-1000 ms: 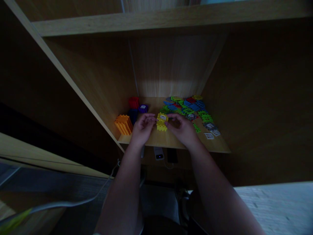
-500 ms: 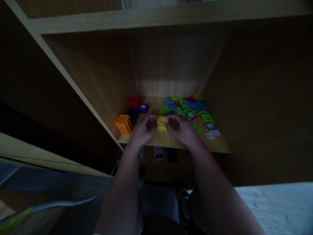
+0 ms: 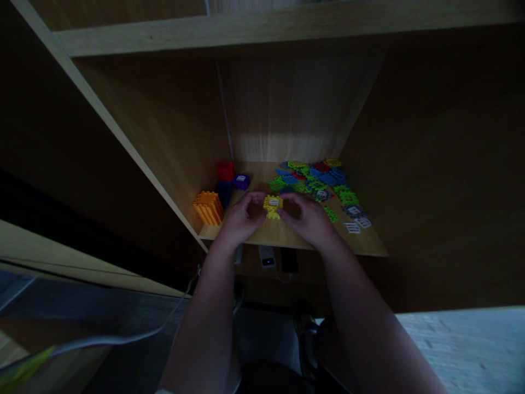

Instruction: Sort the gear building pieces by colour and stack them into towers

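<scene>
Between my two hands is a small yellow toothed building-block piece [image 3: 273, 204], with a white patch bearing dark marks on its upper face. My left hand [image 3: 246, 215] grips its left side, fingers curled and thumb close to the lower edge. On the right side, my right hand [image 3: 304, 216] pinches it, with the thumb on its front corner. Both hands are above the front part of a wooden shelf [image 3: 276, 236]. The underside of the yellow piece is partly hidden, and the dim light blurs the fine detail.
To the left stand an orange toothed block [image 3: 208, 208], a dark blue block [image 3: 223, 192], a red block [image 3: 225, 171] and a purple one [image 3: 241, 181]. A heap of green, blue, red and yellow toothed pieces [image 3: 324, 176] lies back right, near white printed stickers [image 3: 351, 227]. Shelf walls enclose both sides.
The lower part of the yellow piece shows a slightly different outline, as if turned a little. My hands stay in nearly the same place.
</scene>
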